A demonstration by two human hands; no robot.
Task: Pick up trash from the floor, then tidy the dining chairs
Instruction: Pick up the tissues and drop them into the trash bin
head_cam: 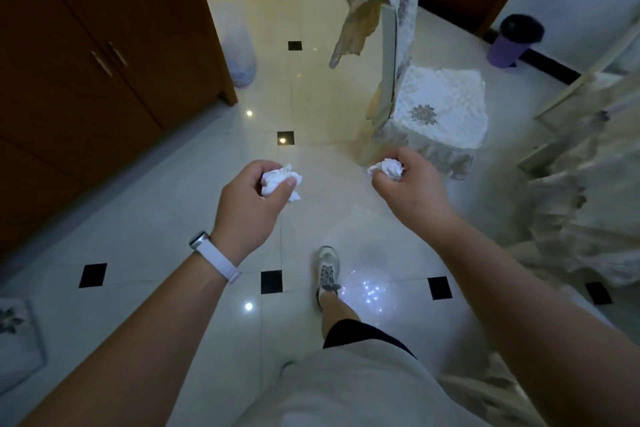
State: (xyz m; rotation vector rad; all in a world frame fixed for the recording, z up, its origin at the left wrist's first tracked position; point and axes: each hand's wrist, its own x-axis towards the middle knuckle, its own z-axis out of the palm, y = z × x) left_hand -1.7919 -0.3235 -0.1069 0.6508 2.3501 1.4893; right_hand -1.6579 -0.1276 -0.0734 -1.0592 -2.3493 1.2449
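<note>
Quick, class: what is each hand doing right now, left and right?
Left hand: closed around a crumpled white tissue.
Right hand: closed around another crumpled tissue.

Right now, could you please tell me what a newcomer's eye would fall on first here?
At the centre, the left hand holds a crumpled white tissue wad in its grip, and the right hand holds a second crumpled white tissue wad. Just beyond the right hand stands a dining chair with a white quilted cover, and a round purple bin with a black liner sits by the wall at upper right.
</note>
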